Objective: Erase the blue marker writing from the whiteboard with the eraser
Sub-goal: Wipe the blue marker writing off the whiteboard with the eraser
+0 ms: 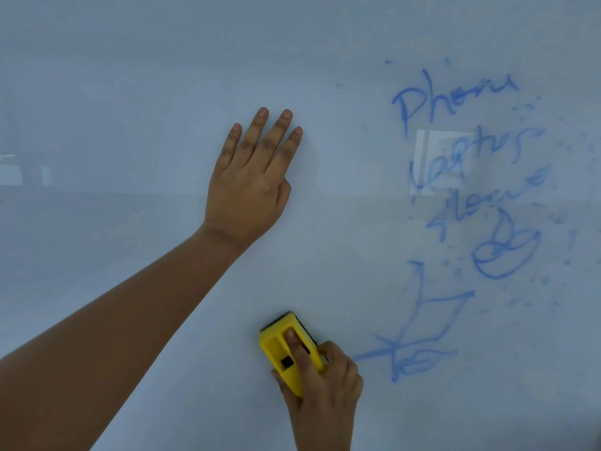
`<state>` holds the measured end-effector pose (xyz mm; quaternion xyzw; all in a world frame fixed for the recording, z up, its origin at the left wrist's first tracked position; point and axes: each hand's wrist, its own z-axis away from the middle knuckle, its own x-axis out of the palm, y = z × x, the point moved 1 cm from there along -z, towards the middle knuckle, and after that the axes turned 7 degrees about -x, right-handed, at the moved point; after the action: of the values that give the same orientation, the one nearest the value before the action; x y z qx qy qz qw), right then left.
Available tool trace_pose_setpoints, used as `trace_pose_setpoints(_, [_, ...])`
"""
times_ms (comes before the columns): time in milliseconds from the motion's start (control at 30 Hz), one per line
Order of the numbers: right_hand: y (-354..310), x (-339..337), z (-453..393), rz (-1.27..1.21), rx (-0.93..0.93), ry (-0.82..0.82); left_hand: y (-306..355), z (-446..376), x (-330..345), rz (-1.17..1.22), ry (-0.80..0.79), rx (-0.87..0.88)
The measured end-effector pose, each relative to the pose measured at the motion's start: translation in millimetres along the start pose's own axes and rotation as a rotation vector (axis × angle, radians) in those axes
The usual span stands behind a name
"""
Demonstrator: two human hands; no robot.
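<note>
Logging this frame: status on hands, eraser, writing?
Left hand flat on whiteboard, empty. Right hand grips yellow eraser against board. Blue writing remains, right of eraser. Nothing in the way.

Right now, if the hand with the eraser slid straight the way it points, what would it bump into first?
The right hand and eraser point up-left; probably the left hand's wrist, across bare whiteboard.

Yellow eraser point(286, 348) flat on whiteboard point(130, 92), blue marker writing point(461, 196) right
</note>
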<state>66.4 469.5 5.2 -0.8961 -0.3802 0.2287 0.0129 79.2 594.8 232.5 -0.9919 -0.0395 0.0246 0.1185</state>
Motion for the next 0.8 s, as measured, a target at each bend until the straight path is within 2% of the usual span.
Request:
trace_pose_setpoints(133, [43,-19,1,0.037,0.091,0.078,1,1,1,-0.007,0.009,-0.009])
trace_pose_setpoints(233, [46,-26,-22,0.03,0.223,0.146,0,1,2,-0.016,0.014,-0.005])
trace_pose_setpoints(300, [33,-21,-30,0.051,0.208,0.157,0,2,3,-0.012,0.016,-0.003])
trace_pose_setpoints(467, [30,-13,-1,0.091,0.049,0.05,0,3,3,-0.007,0.027,-0.001])
trace_pose_setpoints(533, [45,-19,7,0.098,0.092,0.039,1,4,3,-0.006,0.023,-0.008])
trace_pose_setpoints(667, [53,-31,-10,0.027,0.294,0.094,3,5,3,-0.004,0.015,-0.036])
trace_pose_setpoints(733, [41,-25,-22,0.002,0.281,0.115,4,5,3,-0.003,0.014,-0.041])
trace_pose_setpoints(800, [22,-15,-24,0.014,0.173,0.093,4,6,3,-0.003,0.005,-0.045])
